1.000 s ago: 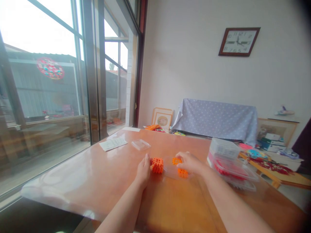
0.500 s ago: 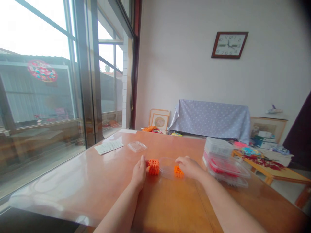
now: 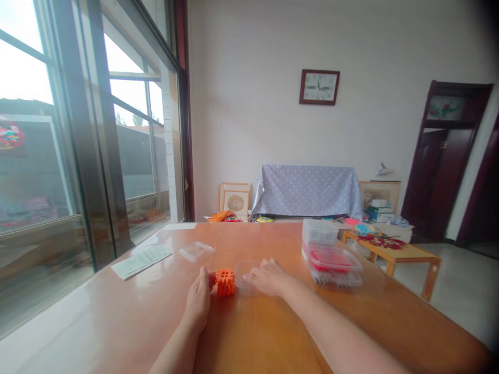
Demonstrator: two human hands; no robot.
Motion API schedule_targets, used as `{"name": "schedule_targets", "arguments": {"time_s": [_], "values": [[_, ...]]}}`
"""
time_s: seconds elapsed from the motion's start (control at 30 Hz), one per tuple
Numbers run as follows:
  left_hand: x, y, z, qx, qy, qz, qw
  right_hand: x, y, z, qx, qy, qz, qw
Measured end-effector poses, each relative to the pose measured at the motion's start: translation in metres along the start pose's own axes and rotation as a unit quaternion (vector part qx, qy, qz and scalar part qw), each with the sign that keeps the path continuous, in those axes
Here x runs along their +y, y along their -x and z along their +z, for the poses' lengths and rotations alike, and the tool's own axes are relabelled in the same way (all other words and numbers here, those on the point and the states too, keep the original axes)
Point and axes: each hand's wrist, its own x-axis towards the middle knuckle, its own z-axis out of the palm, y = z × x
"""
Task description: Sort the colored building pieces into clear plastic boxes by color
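My left hand (image 3: 199,298) is at the near middle of the table, its thumb and fingers closed on the edge of an orange lattice block (image 3: 225,283) made of notched pieces. The block appears to rest on the tabletop. To its right is a shallow clear plastic container (image 3: 246,290). My right hand (image 3: 268,278) lies over the container's right part, fingers bent and pointing left. Whatever is under its fingers is hidden, and no orange piece shows there.
A clear lid (image 3: 197,251) and a printed paper sheet (image 3: 141,261) lie on the left of the wooden table (image 3: 268,337). Stacked clear boxes (image 3: 319,234), one holding a red item (image 3: 329,261), stand at the right. A low wooden bench (image 3: 413,252) is beyond.
The view has turned right. My right hand has moved over the container, and the small orange piece beneath it is out of sight. My left hand stays at the orange block.
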Motion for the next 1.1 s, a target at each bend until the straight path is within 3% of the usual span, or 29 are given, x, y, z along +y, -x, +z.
{"name": "schedule_targets", "arguments": {"time_s": [0.13,0.23,0.3,0.37,0.47,0.53,0.63,0.83,0.97,1.1], "values": [[0.002,0.000,0.001,0.002,0.004,-0.010,1.000,0.007,0.006,-0.005,0.055,-0.056,0.017,0.997],[0.001,-0.001,0.000,-0.006,-0.003,0.003,1.000,0.019,0.013,-0.006,0.163,-0.120,0.057,0.978],[-0.001,-0.002,0.000,-0.009,-0.007,0.012,1.000,0.032,0.017,-0.002,0.257,-0.168,0.114,0.945],[-0.003,-0.003,-0.001,-0.008,-0.007,0.016,1.000,0.049,0.021,0.007,0.339,-0.222,0.190,0.894],[-0.005,-0.003,-0.001,-0.005,-0.002,0.013,1.000,0.074,0.028,0.022,0.375,-0.309,0.263,0.833],[-0.004,-0.003,-0.001,-0.002,0.002,0.007,1.000,0.087,0.031,0.032,0.385,-0.322,0.287,0.816],[-0.002,-0.001,0.000,0.001,0.008,0.001,1.000,0.097,0.031,0.043,0.359,-0.340,0.284,0.822],[0.001,0.005,0.001,0.013,-0.014,0.021,1.000,0.092,0.022,0.051,0.249,-0.399,0.207,0.858],[0.002,0.007,0.001,0.010,-0.014,0.028,0.999,0.087,0.018,0.053,0.188,-0.454,0.158,0.856],[0.005,0.009,0.002,0.009,-0.009,0.023,1.000,0.090,0.015,0.055,0.175,-0.474,0.155,0.849]]}}
